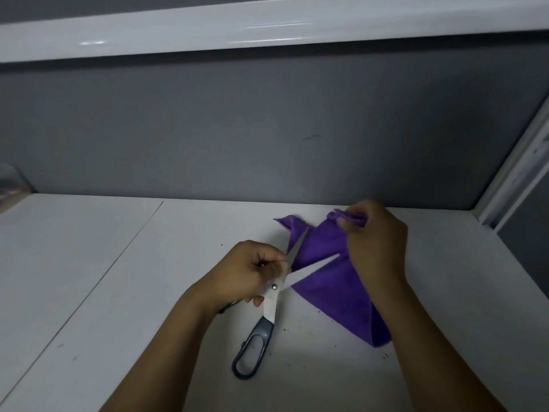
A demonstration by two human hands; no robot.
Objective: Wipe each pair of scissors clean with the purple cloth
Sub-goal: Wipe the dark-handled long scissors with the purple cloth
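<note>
White counter (89, 263) with a thin dark seam and scattered dark specks, matte grey wall (237, 129) rising behind it, glossy white shelf (208, 28) overhead catching light streaks, white frame strip (517, 162) at the right corner

The white tabletop (74, 239) in front of me has a thin dark seam (111, 263) on its left and dark specks (286, 330). Behind it stands a grey partition wall (237, 129) under a glossy white ledge (178, 34). A blurred clear container (12, 185) sits far left.
</note>
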